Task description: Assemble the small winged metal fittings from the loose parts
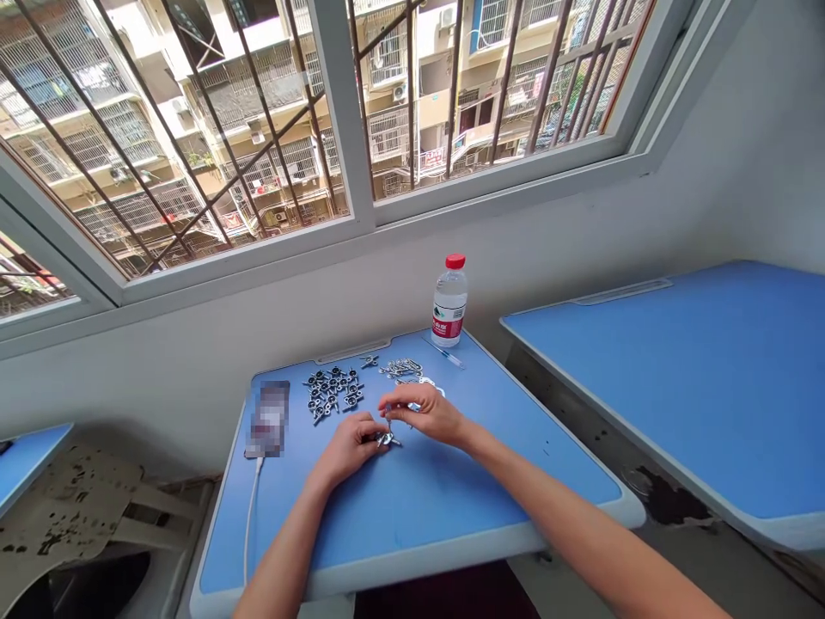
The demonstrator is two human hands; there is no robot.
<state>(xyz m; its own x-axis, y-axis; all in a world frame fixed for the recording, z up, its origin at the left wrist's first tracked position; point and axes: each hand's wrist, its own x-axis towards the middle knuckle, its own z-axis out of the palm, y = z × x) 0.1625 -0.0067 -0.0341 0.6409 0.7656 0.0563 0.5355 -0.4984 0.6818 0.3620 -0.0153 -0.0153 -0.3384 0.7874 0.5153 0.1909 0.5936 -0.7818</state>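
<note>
My left hand [345, 447] and my right hand [425, 413] meet over the blue desktop [412, 524]. The left fingers grip a small silver metal fitting [387, 439]. Right fingertips pinch a thin screw [388, 422] standing just above that fitting. Beyond the hands lies a heap of dark-and-silver wing-shaped fittings [333, 394]. To its right is a smaller cluster of silver screws [400, 368]. A loose fitting [369, 361] rests between them. A thin white loop [430, 384] sits just past my right hand.
A red-capped water bottle [449, 301] and a thin clear pen [443, 354] stand at the desk's far edge. A blurred phone [267, 419] with a white cable [251, 516] lies left. Another blue desk [670, 387] stands right, below a barred window [322, 112].
</note>
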